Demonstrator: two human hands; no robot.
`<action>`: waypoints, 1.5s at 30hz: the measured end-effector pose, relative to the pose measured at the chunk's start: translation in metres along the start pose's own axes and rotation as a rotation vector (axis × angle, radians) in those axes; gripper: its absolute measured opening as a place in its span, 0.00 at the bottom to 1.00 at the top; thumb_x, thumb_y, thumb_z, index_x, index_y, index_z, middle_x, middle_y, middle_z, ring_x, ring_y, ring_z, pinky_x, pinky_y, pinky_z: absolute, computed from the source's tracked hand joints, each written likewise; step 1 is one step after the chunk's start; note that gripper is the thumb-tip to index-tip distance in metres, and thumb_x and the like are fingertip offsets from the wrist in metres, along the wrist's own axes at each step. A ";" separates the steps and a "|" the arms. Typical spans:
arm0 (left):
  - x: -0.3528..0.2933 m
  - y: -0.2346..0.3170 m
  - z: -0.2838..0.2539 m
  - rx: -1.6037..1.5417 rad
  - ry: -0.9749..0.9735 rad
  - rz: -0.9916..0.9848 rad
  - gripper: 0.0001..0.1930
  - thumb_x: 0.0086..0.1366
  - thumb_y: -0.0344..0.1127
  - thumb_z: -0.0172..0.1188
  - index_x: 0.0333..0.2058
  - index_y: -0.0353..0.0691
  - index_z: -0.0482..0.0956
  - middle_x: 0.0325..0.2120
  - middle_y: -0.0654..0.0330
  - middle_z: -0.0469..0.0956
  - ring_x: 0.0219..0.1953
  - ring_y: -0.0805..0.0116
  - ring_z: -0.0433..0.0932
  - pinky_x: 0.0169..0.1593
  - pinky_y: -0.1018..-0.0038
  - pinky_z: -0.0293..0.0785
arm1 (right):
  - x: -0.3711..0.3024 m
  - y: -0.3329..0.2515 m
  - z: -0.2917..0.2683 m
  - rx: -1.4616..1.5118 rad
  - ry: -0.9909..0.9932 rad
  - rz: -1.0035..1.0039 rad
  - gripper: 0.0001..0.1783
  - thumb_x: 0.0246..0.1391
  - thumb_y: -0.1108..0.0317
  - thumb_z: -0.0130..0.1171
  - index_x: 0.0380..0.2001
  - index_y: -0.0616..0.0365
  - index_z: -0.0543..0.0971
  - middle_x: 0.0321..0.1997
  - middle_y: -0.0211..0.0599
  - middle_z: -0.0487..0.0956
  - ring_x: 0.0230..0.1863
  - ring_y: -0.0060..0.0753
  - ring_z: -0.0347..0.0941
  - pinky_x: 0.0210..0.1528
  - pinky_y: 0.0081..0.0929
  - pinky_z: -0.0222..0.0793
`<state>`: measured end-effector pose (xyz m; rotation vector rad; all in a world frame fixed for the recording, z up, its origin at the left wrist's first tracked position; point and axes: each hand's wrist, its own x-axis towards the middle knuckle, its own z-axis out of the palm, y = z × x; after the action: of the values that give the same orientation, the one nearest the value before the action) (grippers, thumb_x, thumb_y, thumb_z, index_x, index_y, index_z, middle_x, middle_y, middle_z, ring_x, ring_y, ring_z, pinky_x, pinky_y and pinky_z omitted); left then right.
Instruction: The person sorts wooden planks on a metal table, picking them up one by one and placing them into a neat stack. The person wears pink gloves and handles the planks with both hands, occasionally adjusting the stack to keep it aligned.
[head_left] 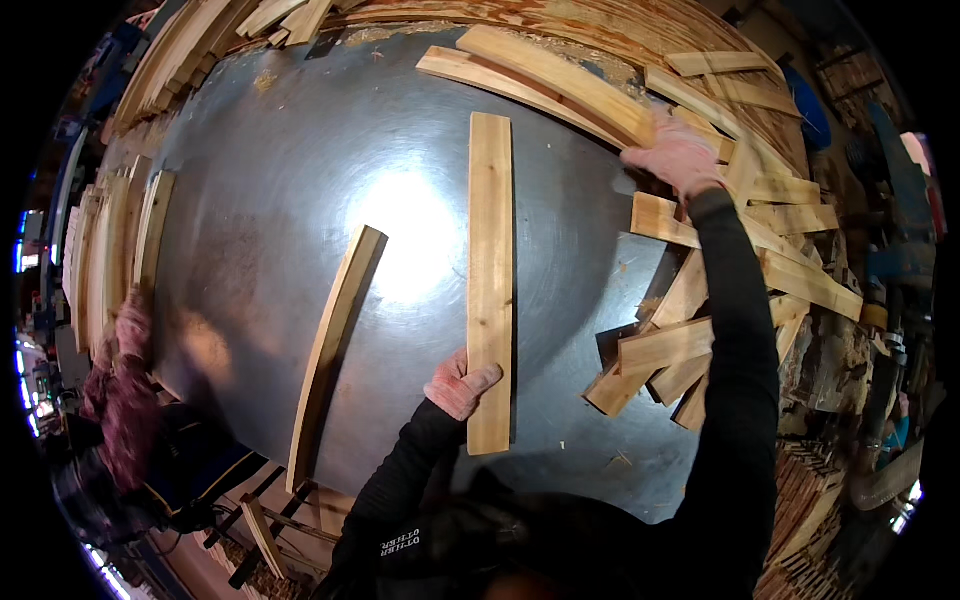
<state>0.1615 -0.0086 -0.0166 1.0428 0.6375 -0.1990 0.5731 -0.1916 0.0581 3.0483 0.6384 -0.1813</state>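
A long, pale wooden board [490, 240] lies lengthwise before me on the metal tabletop. My left hand [463, 385], in a pinkish glove, grips it near its close end, the thumb across its top face. Far to the right, my right hand [680, 155], gloved alike, is closed around the near end of another wooden board [560, 75]. That board slants toward the far left, beside a second plank [500, 85]. Some of the right fingers are hidden behind the wood and the hand. A separate narrow plank [335, 350] stands on edge or lies to my left.
A loose heap of short boards [680, 345] covers the right side of the metal table [250, 200]. At the left edge, a co-worker's gloved hand [133, 325] is at a row of boards [115, 240]. More planks [185, 60] are stacked at the far left.
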 end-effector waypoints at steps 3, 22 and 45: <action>0.002 -0.005 -0.009 -0.032 0.002 0.035 0.16 0.62 0.34 0.62 0.46 0.32 0.75 0.35 0.69 0.76 0.33 0.82 0.68 0.40 0.83 0.64 | 0.043 -0.008 0.041 -0.056 -0.100 -0.011 0.53 0.42 0.49 0.67 0.69 0.55 0.55 0.61 0.53 0.72 0.62 0.51 0.69 0.60 0.40 0.67; 0.044 -0.016 0.048 0.067 -0.110 0.072 0.21 0.67 0.35 0.57 0.55 0.30 0.69 0.45 0.54 0.79 0.44 0.63 0.79 0.50 0.70 0.76 | -0.243 -0.109 0.053 0.688 -0.358 0.340 0.24 0.66 0.62 0.43 0.63 0.55 0.69 0.59 0.51 0.75 0.59 0.53 0.71 0.59 0.34 0.66; -0.037 0.010 -0.022 0.006 0.167 0.103 0.21 0.57 0.32 0.63 0.49 0.36 0.73 0.36 0.63 0.78 0.35 0.73 0.76 0.41 0.75 0.74 | -0.086 -0.117 0.008 -0.146 0.241 -0.534 0.51 0.49 0.41 0.60 0.69 0.56 0.56 0.71 0.46 0.60 0.73 0.46 0.51 0.72 0.46 0.43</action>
<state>0.1275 0.0103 0.0040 1.1025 0.7318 -0.0242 0.4473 -0.1192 0.0608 2.7110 1.4011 0.2209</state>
